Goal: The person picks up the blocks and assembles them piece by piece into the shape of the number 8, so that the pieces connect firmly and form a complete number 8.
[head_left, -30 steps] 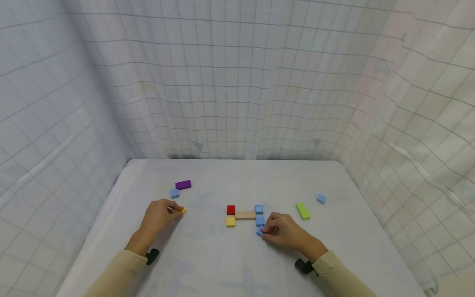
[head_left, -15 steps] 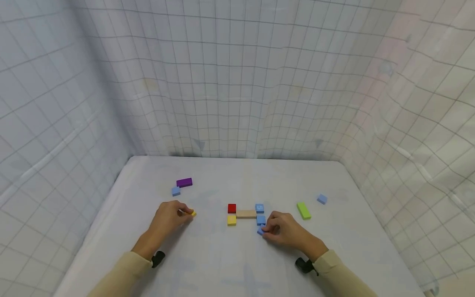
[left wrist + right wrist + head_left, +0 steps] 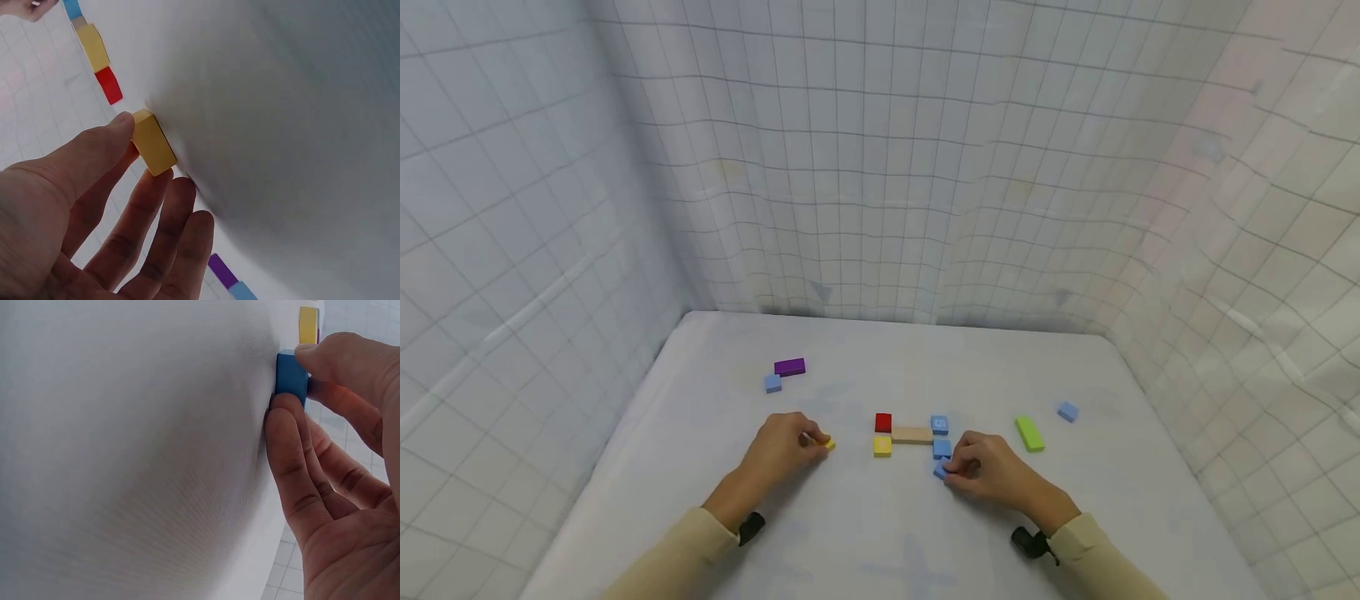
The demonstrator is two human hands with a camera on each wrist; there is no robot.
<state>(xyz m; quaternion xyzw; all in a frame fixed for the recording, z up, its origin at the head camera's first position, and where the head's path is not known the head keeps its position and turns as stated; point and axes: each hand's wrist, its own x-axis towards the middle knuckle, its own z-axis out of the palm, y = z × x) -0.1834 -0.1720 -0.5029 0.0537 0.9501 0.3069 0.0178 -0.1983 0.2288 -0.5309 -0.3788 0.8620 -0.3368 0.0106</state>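
Between thumb and fingers my left hand (image 3: 782,450) pinches a small yellow block (image 3: 154,142), left of a group of blocks on the table. My right hand (image 3: 996,471) pinches a blue block (image 3: 291,378) at the group's near right corner. That block sits tilted just below another blue block (image 3: 942,449). The group also has a red block (image 3: 883,422) above a yellow block (image 3: 882,447) on its left side. A flat wooden plank (image 3: 912,435) runs across to a blue block marked 5 (image 3: 939,425) at the upper right.
A purple block (image 3: 790,367) and a light blue block (image 3: 772,383) lie at the back left of the white table (image 3: 880,533). On the right lie a lime green block (image 3: 1030,434) and another blue block (image 3: 1067,412). Gridded white curtains (image 3: 895,167) surround the table.
My left hand has moved right and slightly nearer, carrying the yellow block towards the group. The right hand stays at its blue block. The head view has shifted a little.
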